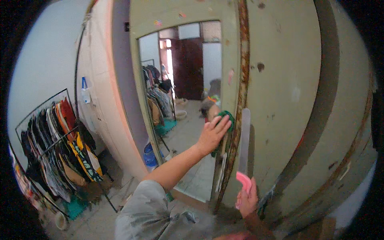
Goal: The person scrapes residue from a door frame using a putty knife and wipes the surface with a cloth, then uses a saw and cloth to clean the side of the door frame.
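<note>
My left hand (213, 135) presses a dark green cloth or scrubbing pad (225, 116) flat against the right edge of a tall mirror (183, 144). The mirror is set in a pale green painted wooden panel (177, 13), with a worn, brown-stained strip (244, 57) along its right side. My right hand (248, 199) grips the pink handle (244, 181) of a long, flat-bladed tool. Its grey, round-tipped blade (245, 138) points up, just right of the stained strip. Whether the blade touches the surface, I cannot tell.
On the left stands a black metal rack (42, 111) full of hanging clothes (54, 141). A blue bucket (150, 154) sits by the mirror's lower left. Right of the strip, a green-painted surface (285, 60) continues. The tiled floor (99, 207) shows below the rack.
</note>
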